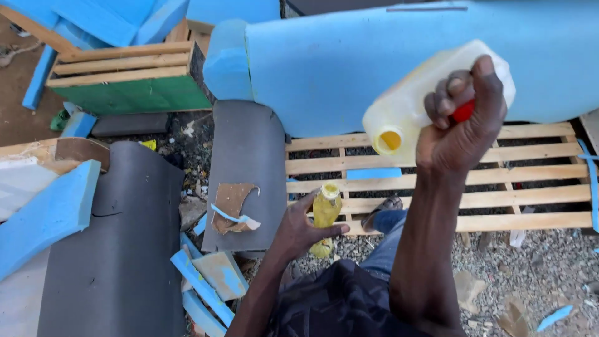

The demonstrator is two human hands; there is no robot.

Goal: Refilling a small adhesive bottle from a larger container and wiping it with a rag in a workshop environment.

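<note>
Head view, looking down past the knees. Right hand raised high, fingers wrapped tight around the handle of a large pale jug; something red shows inside the fist, likely the cap, cannot confirm. Jug is tipped well over, open mouth facing down and toward the camera, yellow liquid visible in the neck. Left hand is lower, closed around the middle of a small yellow bottle, thumb on one side and fingers round the other, holding it upright with its open neck up. Judged reason for the pose: the bottle's mouth sits below the jug's mouth and somewhat to the left of it, so the two openings are being brought into line, the hand steadying the bottle against tipping. No stream of liquid visible between them. Bottle hangs in front of the near edge of a wooden pallet; its base appears to be off the gravel, not certain. A large blue foam slab stands behind the pallet. A grey foam sheet lies to the left, with blue offcuts on the ground beside it.
</note>
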